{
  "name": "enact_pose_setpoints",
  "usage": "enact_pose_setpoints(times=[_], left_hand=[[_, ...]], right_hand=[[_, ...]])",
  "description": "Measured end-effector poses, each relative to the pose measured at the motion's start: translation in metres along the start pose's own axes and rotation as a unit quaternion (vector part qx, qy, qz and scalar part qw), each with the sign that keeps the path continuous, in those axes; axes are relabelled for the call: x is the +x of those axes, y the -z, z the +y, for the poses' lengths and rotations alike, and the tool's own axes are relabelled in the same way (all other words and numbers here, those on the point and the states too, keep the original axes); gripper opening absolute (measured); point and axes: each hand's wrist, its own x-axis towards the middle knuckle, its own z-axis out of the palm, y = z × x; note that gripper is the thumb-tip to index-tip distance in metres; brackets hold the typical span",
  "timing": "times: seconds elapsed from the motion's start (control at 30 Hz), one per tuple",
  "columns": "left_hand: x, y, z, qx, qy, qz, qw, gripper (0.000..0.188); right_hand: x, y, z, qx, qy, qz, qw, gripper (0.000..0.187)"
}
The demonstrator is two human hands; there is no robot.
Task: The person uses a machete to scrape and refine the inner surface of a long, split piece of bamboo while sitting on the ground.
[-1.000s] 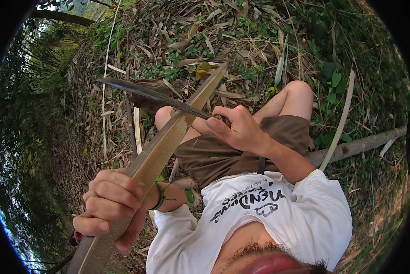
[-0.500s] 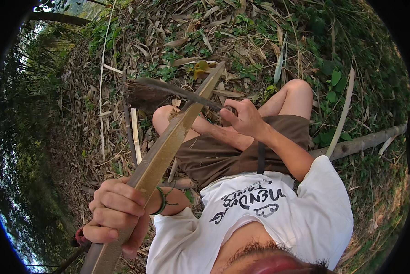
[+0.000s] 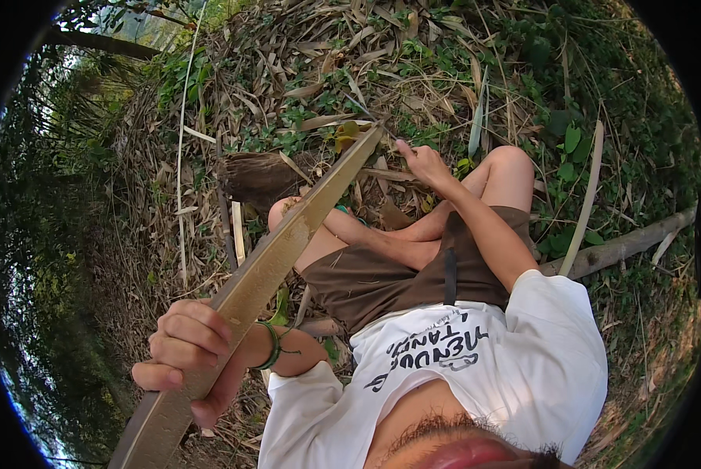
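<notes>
A long, tapering split length of bamboo [image 3: 276, 244] slants from the lower left up to the middle of the view. Near its lower end my left hand [image 3: 190, 352] is closed round it, fingers over the outer edge and thumb beneath. A green cord bracelet [image 3: 268, 344] is on that wrist. My right hand [image 3: 429, 166] grips a knife, its handle mostly hidden in the fist. Its thin, edge-on blade [image 3: 360, 105] lies at the far tip of the bamboo; whether it touches cannot be made out.
I sit cross-legged in brown shorts [image 3: 382, 277] on ground strewn with dry leaves. A cut log stump [image 3: 261, 178] stands beyond my knee. To the right lie a fallen branch [image 3: 612, 250] and a curved pale strip [image 3: 586, 195]. A long thin strip [image 3: 182, 168] lies at the left.
The knife has moved from across the bamboo's upper part out to its far tip. My right arm has stretched forward. My left hand keeps its hold, with the bamboo shifted slightly.
</notes>
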Motion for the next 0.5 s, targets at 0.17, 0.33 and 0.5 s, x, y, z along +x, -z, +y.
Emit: enact_pose_setpoints(times=[0.17, 0.33, 0.5], left_hand=[[-0.004, 0.002, -0.006, 0.001, 0.004, 0.014, 1.0, 0.034], [-0.01, 0.021, -0.013, 0.004, 0.025, 0.065, 0.998, 0.038], [0.003, 0.029, -0.019, 0.065, 0.038, 0.19, 0.979, 0.041]], right_hand=[[0.031, -0.015, 0.036, 0.003, -0.187, -0.087, 0.979, 0.081], [-0.031, -0.025, 0.051, 0.108, -0.176, -0.094, 0.974, 0.073], [-0.059, -0.025, 0.019, 0.126, -0.124, -0.047, 0.983, 0.072]])
